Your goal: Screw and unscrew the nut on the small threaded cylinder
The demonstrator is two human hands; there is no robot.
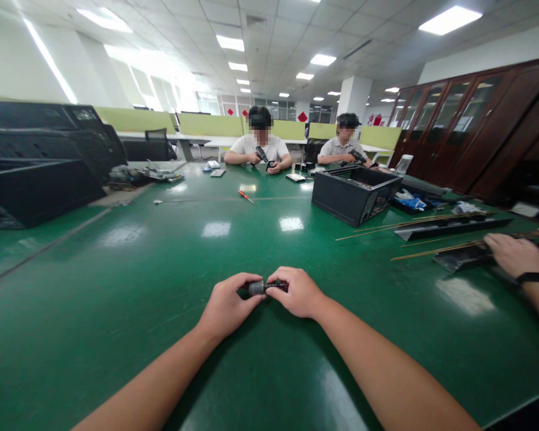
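Both my hands meet over the green table (161, 281) in front of me. My left hand (228, 304) is closed around one end of a small dark cylindrical tool (259, 288) with a grey band. My right hand (296, 292) is closed on the tool's other end. The tool lies level between my thumbs and fingers, just above the tabletop. Most of it is hidden inside my fists, so I cannot make out what it is.
An open black computer case (353, 193) stands at mid right, with black panels (449, 226) and thin rods beside it. A co-worker's hand (516, 254) rests at the right edge. A red-handled screwdriver (245, 196) lies further off. Two people sit opposite. Black cases (36, 161) are stacked at left.
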